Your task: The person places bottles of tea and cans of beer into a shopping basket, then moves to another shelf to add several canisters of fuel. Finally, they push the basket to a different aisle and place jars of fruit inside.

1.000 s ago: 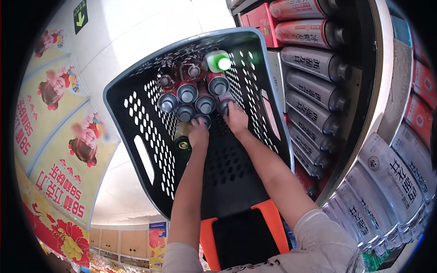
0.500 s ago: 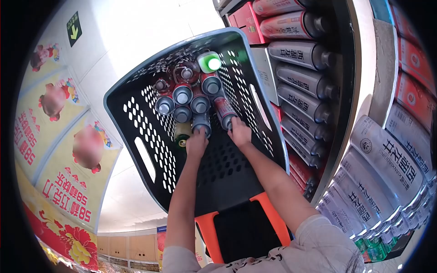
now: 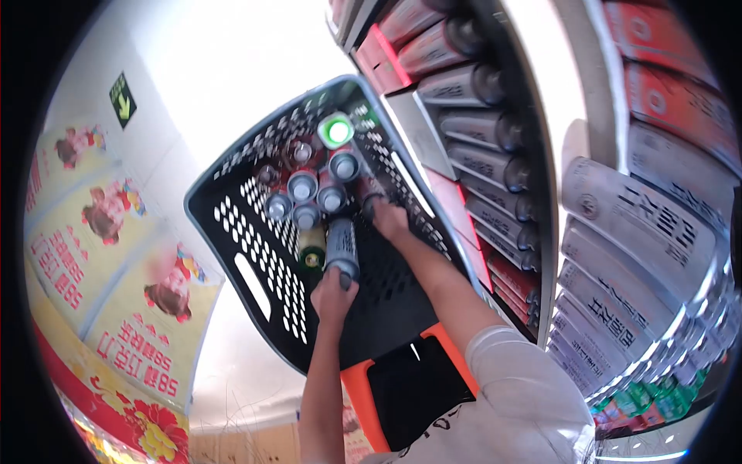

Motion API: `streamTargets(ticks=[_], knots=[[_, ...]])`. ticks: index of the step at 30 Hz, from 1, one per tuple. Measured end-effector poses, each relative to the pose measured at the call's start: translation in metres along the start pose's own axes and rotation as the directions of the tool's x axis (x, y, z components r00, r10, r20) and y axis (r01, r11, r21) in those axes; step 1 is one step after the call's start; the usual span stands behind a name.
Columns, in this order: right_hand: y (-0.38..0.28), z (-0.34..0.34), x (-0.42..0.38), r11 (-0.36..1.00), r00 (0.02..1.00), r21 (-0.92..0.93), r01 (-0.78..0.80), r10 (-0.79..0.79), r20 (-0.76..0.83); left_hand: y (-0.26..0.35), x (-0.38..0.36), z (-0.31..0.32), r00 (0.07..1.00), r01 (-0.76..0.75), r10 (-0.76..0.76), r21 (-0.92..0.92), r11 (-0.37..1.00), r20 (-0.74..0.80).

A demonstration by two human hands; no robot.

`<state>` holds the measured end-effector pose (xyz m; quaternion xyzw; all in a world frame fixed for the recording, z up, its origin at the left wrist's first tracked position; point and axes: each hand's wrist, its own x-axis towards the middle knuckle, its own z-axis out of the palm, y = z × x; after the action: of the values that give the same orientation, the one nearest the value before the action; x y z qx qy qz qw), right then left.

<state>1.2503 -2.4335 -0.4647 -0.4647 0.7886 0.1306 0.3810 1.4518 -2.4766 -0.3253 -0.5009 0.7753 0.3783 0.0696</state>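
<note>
My left hand point(image 3: 335, 294) grips the grey-capped end of a silver bottle point(image 3: 341, 240) with dark lettering, which lies in the black perforated basket point(image 3: 386, 298). Further in, my right hand point(image 3: 390, 221) closes on the end of a red bottle point(image 3: 371, 188) along the basket's right side. Several upright bottles with grey caps point(image 3: 303, 187) stand bunched at the far end. Beside the silver bottle is a green-topped container point(image 3: 312, 257). A white and green item point(image 3: 336, 131) with a bright glare sits in the far corner.
To the right, a shelf holds rows of silver bottles point(image 3: 479, 135). Wrapped packs of silver bottles point(image 3: 638, 224) are stacked nearer me, with red packs point(image 3: 668, 100) behind. An orange handle frame point(image 3: 357, 398) is at the basket's near end. Yellow posters point(image 3: 143, 325) line the left.
My left hand has drawn the silver bottle towards me, so more of its side shows. My right hand stays on the red bottle, a little deeper in the basket. The view has shifted.
</note>
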Motion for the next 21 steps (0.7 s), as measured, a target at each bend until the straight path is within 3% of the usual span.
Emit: streamTargets(ticks=[3,6,8,12,16,18,20,21], knots=[[-0.019,-0.002,-0.001,0.984,0.981,-0.011,-0.175,0.174,-0.08,0.014,-0.005,-0.019,1.0,-0.018,0.019,0.034,0.999,-0.017],[-0.039,-0.011,-0.028,0.973,0.968,0.013,-0.23,0.23,-0.098,0.029,-0.022,-0.045,0.999,-0.008,0.011,0.07,0.998,-0.048],[-0.054,-0.036,-0.062,0.993,0.993,0.02,-0.116,0.116,-0.012,0.043,-0.028,-0.067,0.998,-0.023,0.027,0.079,0.997,-0.05],[-0.075,-0.142,-0.16,0.97,0.962,0.129,0.207,-0.226,0.156,0.081,-0.047,-0.124,0.947,-0.236,0.247,0.076,0.969,-0.204],[-0.072,-0.193,-0.236,0.777,0.821,0.281,0.563,-0.488,-0.296,0.133,-0.065,-0.198,0.891,-0.373,0.41,0.197,0.907,-0.196],[-0.068,-0.214,-0.267,0.717,0.744,0.275,0.641,-0.492,-0.452,0.161,-0.075,-0.231,0.823,-0.479,0.529,0.247,0.843,-0.209],[-0.078,-0.231,-0.281,0.73,0.78,0.354,0.585,-0.387,-0.493,0.191,-0.081,-0.267,0.774,-0.558,0.603,0.242,0.794,-0.192],[-0.081,-0.255,-0.3,0.664,0.707,0.37,0.65,-0.35,-0.614,0.203,-0.084,-0.284,0.763,-0.57,0.615,0.242,0.785,-0.2]])
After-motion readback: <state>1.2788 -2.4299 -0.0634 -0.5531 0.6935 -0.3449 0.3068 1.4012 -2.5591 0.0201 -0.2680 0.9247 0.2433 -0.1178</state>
